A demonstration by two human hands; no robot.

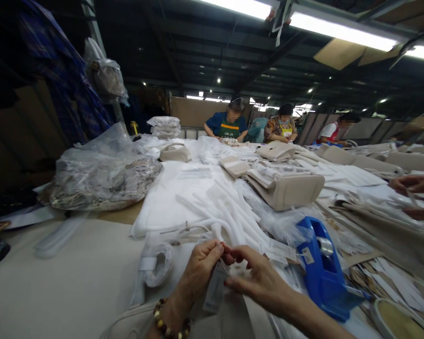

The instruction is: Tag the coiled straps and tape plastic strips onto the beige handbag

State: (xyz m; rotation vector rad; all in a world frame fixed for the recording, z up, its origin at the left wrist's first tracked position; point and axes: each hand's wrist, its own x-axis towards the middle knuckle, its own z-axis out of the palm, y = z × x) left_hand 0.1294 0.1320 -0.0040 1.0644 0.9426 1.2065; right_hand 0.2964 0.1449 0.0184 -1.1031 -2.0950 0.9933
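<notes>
Thin white string (224,267) at lower centre of the frame, pinched between thumb and finger of the left hand (202,261); the right hand (256,275), thumb and forefinger apart, is beside it. Below: a clear plastic sleeve (214,292). Right of these: a blue tape dispenser (323,268) with a white label, illegible. Upper centre: printed lines on white packaging (173,193), too small to read; beyond the desk, a green apron (229,133) lettered "OMLUN".
</notes>
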